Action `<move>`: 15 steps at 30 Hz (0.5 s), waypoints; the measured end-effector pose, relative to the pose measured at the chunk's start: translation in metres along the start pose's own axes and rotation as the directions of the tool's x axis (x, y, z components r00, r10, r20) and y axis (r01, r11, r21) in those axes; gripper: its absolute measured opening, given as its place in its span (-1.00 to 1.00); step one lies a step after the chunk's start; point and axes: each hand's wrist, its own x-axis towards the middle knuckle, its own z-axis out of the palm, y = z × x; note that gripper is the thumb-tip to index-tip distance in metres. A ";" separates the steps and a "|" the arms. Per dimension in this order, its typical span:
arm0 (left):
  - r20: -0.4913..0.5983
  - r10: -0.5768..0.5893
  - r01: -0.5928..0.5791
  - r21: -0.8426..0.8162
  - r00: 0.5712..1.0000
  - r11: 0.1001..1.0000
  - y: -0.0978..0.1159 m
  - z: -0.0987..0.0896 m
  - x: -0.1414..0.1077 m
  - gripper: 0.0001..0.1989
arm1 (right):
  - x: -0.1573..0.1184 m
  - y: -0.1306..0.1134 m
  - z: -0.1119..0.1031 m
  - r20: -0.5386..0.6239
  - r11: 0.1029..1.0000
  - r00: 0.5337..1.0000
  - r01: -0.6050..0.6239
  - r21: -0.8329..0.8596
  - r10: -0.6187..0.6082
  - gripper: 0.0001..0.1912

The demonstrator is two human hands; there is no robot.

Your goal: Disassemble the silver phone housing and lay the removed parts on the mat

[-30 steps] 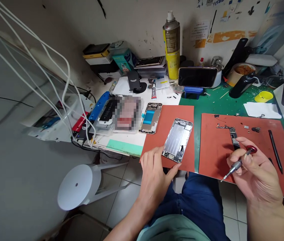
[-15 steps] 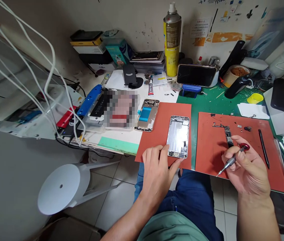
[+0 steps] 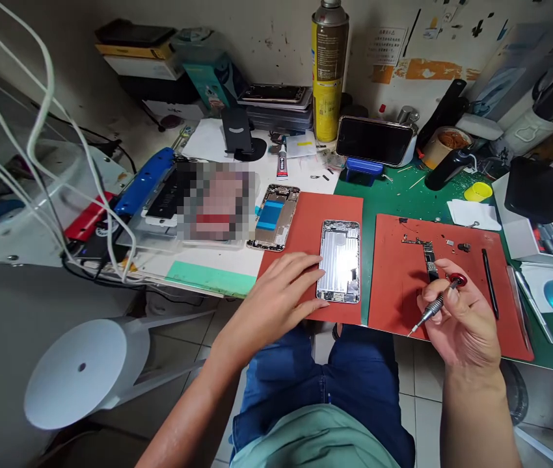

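My left hand [image 3: 276, 296] lies open at the left edge of a silver phone housing [image 3: 339, 260], fingertips at its side. The housing rests on the left red mat [image 3: 306, 214]. Above the right red mat [image 3: 393, 260], my right hand [image 3: 462, 312] grips a small screwdriver [image 3: 435, 305] with a red cap, its tip angled down to the left. A narrow circuit board [image 3: 427, 250] lies on that mat just beyond my right fingers. Left of the housing is a second phone frame [image 3: 275, 218] with a blue strip.
A black stick tool [image 3: 490, 284] and small parts lie on the right mat. Behind stand a yellow spray can [image 3: 328, 78] and a propped phone [image 3: 374, 141]. White cables [image 3: 45, 71] hang at left; a white stool [image 3: 79, 374] stands below them.
My left hand has shifted left and spread its fingers along the housing's side. The whole view has moved, while the right hand still grips the screwdriver in much the same pose.
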 end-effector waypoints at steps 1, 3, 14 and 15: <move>0.034 0.011 -0.011 -0.012 0.999 1.000 -0.003 -0.001 0.001 -0.59 | 0.000 0.000 0.000 0.004 1.000 1.000 -0.001 -0.010 0.001 -0.53; 0.091 0.040 -0.036 -0.037 0.995 0.999 -0.008 -0.004 0.004 -0.60 | 0.001 0.000 -0.001 0.011 1.000 1.000 -0.004 -0.013 0.005 -0.52; 0.054 0.071 -0.064 -0.118 0.996 0.991 -0.014 0.002 0.016 -0.68 | 0.000 0.000 -0.002 0.013 0.999 1.000 -0.021 -0.044 0.021 -0.48; 0.047 0.072 -0.066 -0.127 0.996 0.990 -0.014 0.003 0.016 -0.69 | 0.001 0.000 -0.002 0.012 0.999 1.000 -0.024 -0.040 0.025 -0.47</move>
